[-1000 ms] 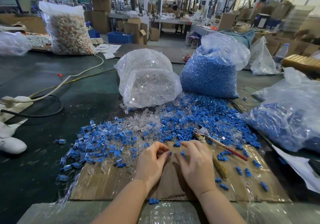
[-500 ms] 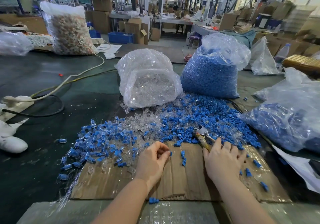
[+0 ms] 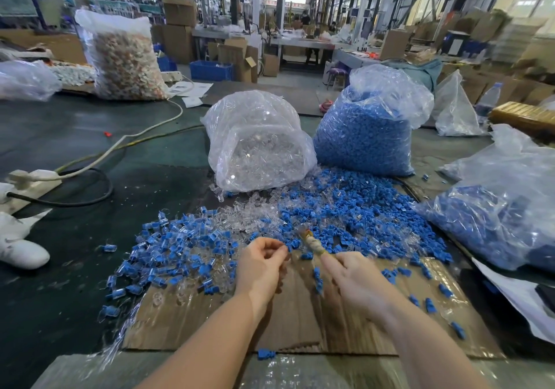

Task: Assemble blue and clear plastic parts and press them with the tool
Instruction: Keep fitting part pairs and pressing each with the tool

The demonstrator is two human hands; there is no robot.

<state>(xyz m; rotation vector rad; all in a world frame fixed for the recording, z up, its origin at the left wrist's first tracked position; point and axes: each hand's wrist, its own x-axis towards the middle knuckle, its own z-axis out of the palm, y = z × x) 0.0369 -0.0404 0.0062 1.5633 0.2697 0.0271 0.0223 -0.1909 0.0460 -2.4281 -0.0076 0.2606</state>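
**Tool picked up, part ready to press**

My right hand (image 3: 357, 280), flat on the cardboard (image 3: 192, 322) half a second ago, now grips the tool (image 3: 310, 243) by its wrapped handle, nose angled toward my left hand (image 3: 262, 264). My left hand's fingers are curled on a small part I can't make out. Pressing looks next. Beyond my knuckles sit the blue bag (image 3: 365, 139) and clear bag (image 3: 258, 154), then loose blue and clear parts (image 3: 354, 211) crowding the tool's nose.

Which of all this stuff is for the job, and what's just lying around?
For the job:
- left hand, pinching a small part
- right hand, gripping the tool
- loose blue and clear parts
- bag of clear parts
- bag of blue parts
- cardboard work mat

Just lying about:
- white shoe
- cables
- water bottle
- bag of pale mixed pieces
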